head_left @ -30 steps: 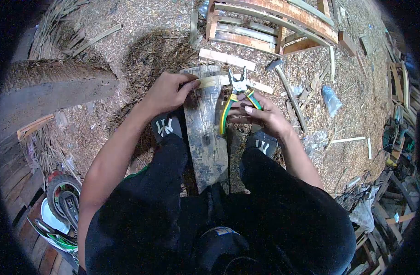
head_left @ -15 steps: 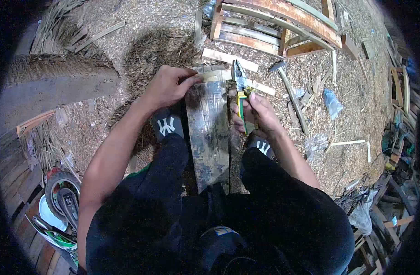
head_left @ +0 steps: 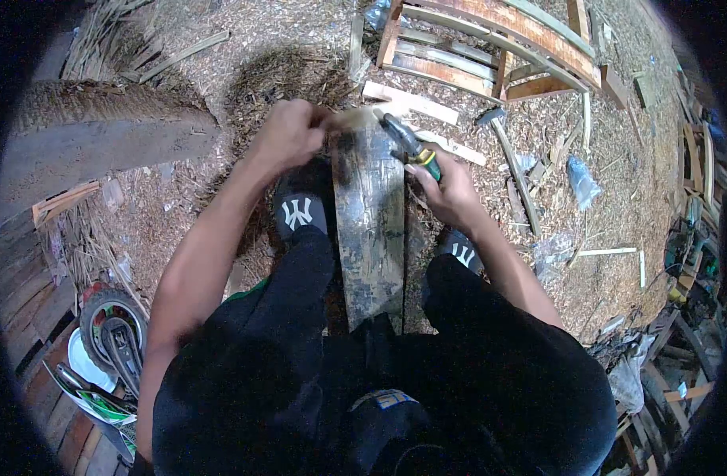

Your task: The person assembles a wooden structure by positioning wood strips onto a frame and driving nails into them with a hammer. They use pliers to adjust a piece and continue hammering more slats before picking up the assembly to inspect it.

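Note:
My left hand [head_left: 290, 136] pinches one end of a short pale wood strip [head_left: 354, 120], blurred by motion, at the far end of a worn plank [head_left: 369, 226]. In my right hand [head_left: 449, 190] is a pair of pliers [head_left: 407, 139] with green and yellow handles. Their jaws point up and left, right at the strip's other end. The plank runs between my legs, with a slipper-clad foot on each side of it. Beyond the plank's end lies a loose pale wood piece [head_left: 411, 103].
A hammer [head_left: 510, 166] lies on the chip-covered ground to the right. A slatted wooden frame [head_left: 490, 47] stands at the back. On the left is a thick timber [head_left: 109, 147], with a small wheel [head_left: 113, 325] below it. A crumpled plastic bag [head_left: 582, 184] lies right of the hammer.
My right hand has swung the pliers from upright to slanting left, bringing their jaws to the strip's end. The left hand stays on the strip, and the view has shifted slightly.

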`<state>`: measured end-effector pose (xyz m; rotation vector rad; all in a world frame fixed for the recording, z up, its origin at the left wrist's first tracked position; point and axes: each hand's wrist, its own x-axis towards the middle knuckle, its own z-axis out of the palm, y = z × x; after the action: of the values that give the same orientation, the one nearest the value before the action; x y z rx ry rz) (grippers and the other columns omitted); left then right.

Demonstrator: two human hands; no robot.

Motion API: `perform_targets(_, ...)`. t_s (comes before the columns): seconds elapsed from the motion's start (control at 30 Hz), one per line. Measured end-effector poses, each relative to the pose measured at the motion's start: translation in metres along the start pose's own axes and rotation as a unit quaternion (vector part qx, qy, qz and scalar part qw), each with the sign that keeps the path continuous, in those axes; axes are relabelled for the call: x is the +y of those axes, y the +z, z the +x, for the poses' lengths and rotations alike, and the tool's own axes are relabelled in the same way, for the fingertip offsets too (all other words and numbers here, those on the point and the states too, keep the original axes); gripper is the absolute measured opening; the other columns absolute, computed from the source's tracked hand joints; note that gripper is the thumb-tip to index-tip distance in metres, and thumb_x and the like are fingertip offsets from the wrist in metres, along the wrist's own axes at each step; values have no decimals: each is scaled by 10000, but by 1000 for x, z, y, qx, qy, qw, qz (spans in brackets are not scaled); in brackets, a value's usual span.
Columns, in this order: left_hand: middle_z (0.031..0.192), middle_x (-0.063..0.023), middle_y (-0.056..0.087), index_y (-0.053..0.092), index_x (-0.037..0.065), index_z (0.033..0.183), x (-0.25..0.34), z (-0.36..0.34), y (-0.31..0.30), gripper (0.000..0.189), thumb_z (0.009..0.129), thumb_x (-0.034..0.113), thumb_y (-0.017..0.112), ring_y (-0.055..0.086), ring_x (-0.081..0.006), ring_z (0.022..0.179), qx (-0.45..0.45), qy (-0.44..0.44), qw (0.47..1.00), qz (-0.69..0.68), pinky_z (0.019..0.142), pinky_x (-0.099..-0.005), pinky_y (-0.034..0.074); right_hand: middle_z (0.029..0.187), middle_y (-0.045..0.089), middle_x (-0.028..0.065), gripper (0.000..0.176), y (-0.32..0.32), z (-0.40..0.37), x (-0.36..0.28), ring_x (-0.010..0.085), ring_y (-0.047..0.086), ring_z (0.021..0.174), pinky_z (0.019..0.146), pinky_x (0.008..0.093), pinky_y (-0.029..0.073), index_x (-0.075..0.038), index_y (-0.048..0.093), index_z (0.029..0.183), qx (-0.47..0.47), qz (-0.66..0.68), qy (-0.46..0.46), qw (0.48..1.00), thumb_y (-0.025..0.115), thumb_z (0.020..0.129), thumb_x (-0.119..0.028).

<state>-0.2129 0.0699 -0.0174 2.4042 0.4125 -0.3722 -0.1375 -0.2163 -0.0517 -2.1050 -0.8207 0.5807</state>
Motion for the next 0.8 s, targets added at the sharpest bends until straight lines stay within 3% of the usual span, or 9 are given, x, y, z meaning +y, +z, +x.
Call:
perform_targets(0.07,817,-213,740,784,62,1105,-14,1,-4,267,941,223,648,717,-318,694,10,-38,998,50,704,-432,548,810,684,46,236,-3,-1,-5,122,656,739,675,287,508,-13,642,1079,0,26,24,999,619,1048,-246)
perform_targets(0.13,794,-218,731,773,23,1061,-35,-2,-7,285,963,275,684,713,-287,665,116,42,992,37,663,-410,532,832,702,66,271,-10,2,-6,140,680,760,705,311,532,3,643,1117,-147,138,165,966,623,1047,-258)
perform_targets(0.2,759,-193,726,764,23,1082,-40,-1,-12,286,976,271,669,707,-244,655,120,22,992,-17,646,-392,522,805,689,55,279,-8,7,-2,131,661,731,679,305,523,2,654,1093,-169,111,159,966,628,1046,-272)
perform_targets(0.27,732,-150,717,752,23,1114,-35,-3,-21,308,988,291,664,706,-201,674,84,-52,995,-28,645,-375,519,778,676,44,289,-6,8,1,123,642,701,653,299,514,0,664,1069,-190,90,156,965,633,1044,-287)
perform_targets(0.37,664,-143,672,771,80,1109,-40,1,-6,342,1011,377,633,666,-232,598,105,-73,985,-118,600,-401,490,690,633,27,378,-9,13,-1,111,577,631,603,305,487,-5,678,924,-183,62,110,975,629,1044,-360)
perform_targets(0.5,670,-148,666,766,83,1106,-30,5,-2,387,1013,430,623,679,-249,633,118,-55,989,-64,619,-411,495,706,646,29,376,-11,16,-3,110,586,653,633,313,494,-1,675,972,-189,22,142,971,626,1044,-367)
perform_targets(0.6,692,-147,671,763,85,1099,-31,11,0,454,1003,502,614,681,-263,665,71,-59,996,-22,637,-425,496,819,701,97,389,-13,14,12,179,652,773,750,357,526,13,672,1059,-199,46,136,969,606,1053,-370)
perform_targets(0.67,598,-80,547,737,22,1028,-33,13,4,514,1003,522,620,503,-148,579,103,-30,994,-36,574,-382,428,979,728,177,418,-17,12,14,277,685,949,895,412,519,27,660,1143,-193,4,73,979,574,1067,-375)
perform_targets(0.8,617,-38,567,740,28,1033,-30,10,3,470,998,488,651,494,-118,573,106,-30,992,-69,552,-344,414,1126,717,235,445,-22,12,12,341,666,1093,1001,440,480,40,661,1189,-225,8,93,970,551,1074,-375)
